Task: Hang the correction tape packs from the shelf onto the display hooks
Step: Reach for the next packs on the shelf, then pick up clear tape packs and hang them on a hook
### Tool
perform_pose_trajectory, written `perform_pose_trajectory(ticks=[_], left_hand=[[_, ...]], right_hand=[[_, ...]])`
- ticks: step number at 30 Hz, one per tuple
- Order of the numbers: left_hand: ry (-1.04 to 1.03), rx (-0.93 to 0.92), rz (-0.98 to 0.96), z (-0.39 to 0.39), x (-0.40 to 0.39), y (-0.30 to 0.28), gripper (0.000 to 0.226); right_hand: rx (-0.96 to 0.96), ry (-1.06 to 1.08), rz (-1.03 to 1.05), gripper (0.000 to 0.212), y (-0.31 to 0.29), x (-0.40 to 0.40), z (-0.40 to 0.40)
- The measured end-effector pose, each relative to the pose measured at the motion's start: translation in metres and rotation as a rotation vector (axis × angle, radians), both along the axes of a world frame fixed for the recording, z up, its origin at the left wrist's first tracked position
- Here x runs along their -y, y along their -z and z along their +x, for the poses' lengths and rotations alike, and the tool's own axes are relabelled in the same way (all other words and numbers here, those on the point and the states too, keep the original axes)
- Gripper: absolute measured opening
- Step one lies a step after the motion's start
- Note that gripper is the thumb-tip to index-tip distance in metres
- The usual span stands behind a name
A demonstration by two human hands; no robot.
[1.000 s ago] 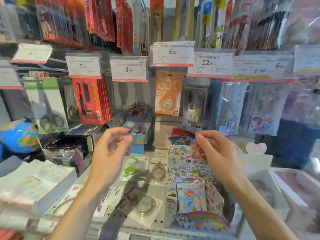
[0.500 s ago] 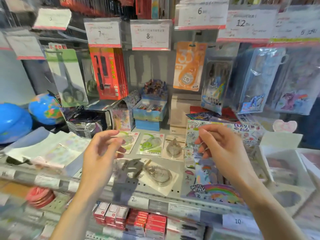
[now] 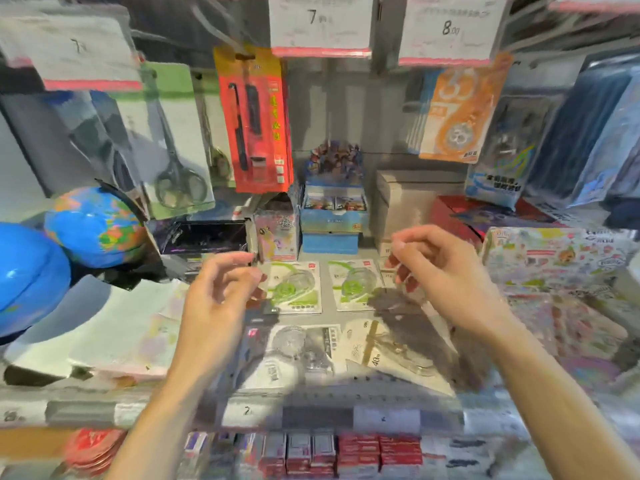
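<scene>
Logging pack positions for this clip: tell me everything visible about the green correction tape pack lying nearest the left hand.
The green correction tape pack is a white card carrying a clear blister with a green, rounded dispenser inside and a small red mark at its top right corner. It lies flat on the shelf, roughly square to the edge, beside a matching pack. The left hand hovers over its left edge, hiding that side; contact cannot be told.

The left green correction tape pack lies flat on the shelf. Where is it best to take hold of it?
Probably at its right edge: the left green pack lies flat, and the left hand overlaps its left side. Come from above with the right hand, fingers pinching the thin card, not the bulging blister.
</scene>
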State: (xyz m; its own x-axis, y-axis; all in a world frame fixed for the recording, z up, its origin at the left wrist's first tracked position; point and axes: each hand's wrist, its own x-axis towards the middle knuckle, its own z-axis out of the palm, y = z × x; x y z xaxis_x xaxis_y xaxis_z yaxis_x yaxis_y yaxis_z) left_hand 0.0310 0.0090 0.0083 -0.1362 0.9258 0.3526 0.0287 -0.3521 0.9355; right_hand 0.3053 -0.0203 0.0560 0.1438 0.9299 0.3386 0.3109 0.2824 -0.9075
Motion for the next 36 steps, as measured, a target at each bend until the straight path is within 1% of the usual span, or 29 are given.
perform_pose_trajectory(ticks=[4, 7, 10, 11, 13, 15, 17, 19, 21, 24, 26, 29, 34, 36], left_hand=[[0.147, -0.011, -0.072, 0.000, -0.007, 0.015, 0.016], [0.265, -0.031, -0.166, 0.009, -0.007, 0.029, 0.017], [0.279, -0.110, -0.229, 0.017, -0.014, 0.044, 0.017], [0.275, -0.119, -0.260, 0.020, -0.015, 0.048, 0.018], [0.264, -0.136, -0.307, 0.025, -0.018, 0.053, 0.018], [0.265, -0.176, -0.304, 0.028, -0.020, 0.055, 0.017], [0.260, -0.212, -0.285, 0.029, -0.020, 0.055, 0.017], [0.261, -0.235, -0.277, 0.029, -0.019, 0.056, 0.017], [0.263, -0.257, -0.265, 0.030, -0.018, 0.057, 0.017], [0.248, -0.276, -0.240, 0.032, -0.019, 0.060, 0.014], [0.252, -0.210, -0.256, 0.036, -0.018, 0.058, 0.012], [0.291, -0.077, -0.333, 0.047, -0.018, 0.055, 0.021], [0.403, 0.080, -0.402, 0.066, -0.017, 0.045, 0.035], [0.406, 0.124, -0.409, 0.067, -0.016, 0.041, 0.036]], right_hand=[[0.116, 0.055, -0.122, 0.008, 0.035, -0.003, -0.012], [0.285, 0.090, -0.206, 0.007, 0.060, -0.003, -0.006], [0.436, 0.095, -0.275, 0.006, 0.079, -0.002, 0.006], [0.486, 0.079, -0.301, 0.011, 0.084, -0.001, 0.010], [0.635, 0.039, -0.331, 0.030, 0.093, 0.002, 0.018], [0.747, -0.009, -0.348, 0.044, 0.097, 0.007, 0.024], [0.772, -0.050, -0.366, 0.046, 0.097, 0.011, 0.028], [0.784, -0.052, -0.363, 0.039, 0.096, 0.012, 0.030], [0.756, -0.027, -0.353, 0.038, 0.095, 0.011, 0.030], [0.628, 0.037, -0.340, 0.053, 0.090, 0.007, 0.030], [0.479, 0.056, -0.328, 0.054, 0.083, 0.003, 0.027], [0.280, 0.041, -0.287, 0.051, 0.078, -0.008, 0.015], [0.149, 0.045, -0.227, 0.042, 0.082, -0.032, -0.015], [0.119, 0.023, -0.222, 0.044, 0.087, -0.036, -0.023]])
